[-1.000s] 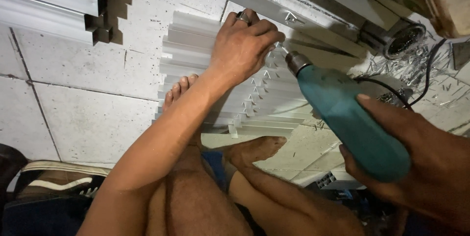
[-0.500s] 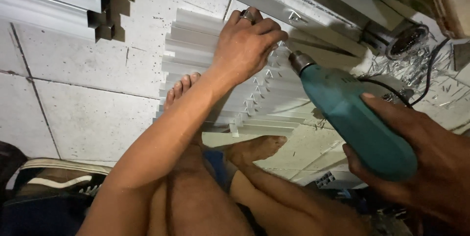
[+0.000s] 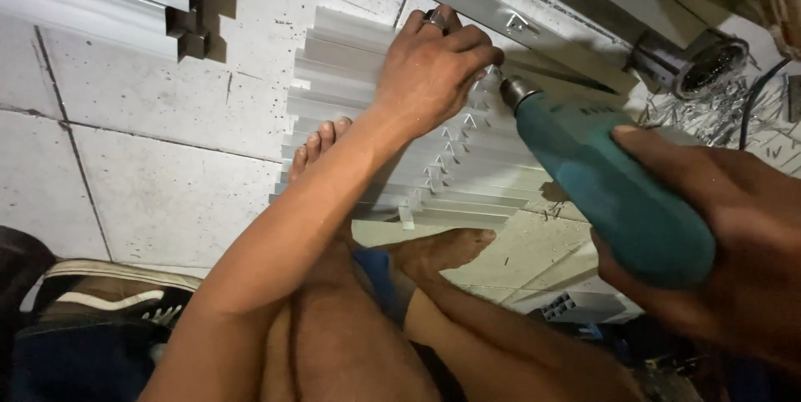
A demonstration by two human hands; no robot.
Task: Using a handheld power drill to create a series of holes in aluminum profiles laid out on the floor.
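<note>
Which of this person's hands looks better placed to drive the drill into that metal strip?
The right hand, most likely: it grips the teal drill, whose tip points at the stacked aluminium strips. The left hand presses down on the strips beside the tip, steadying them.

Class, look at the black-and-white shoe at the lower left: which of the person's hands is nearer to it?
Left. The left hand presses on the stacked metal strips, nearer the shoe. The right hand holds the drill at the far right edge.
</note>
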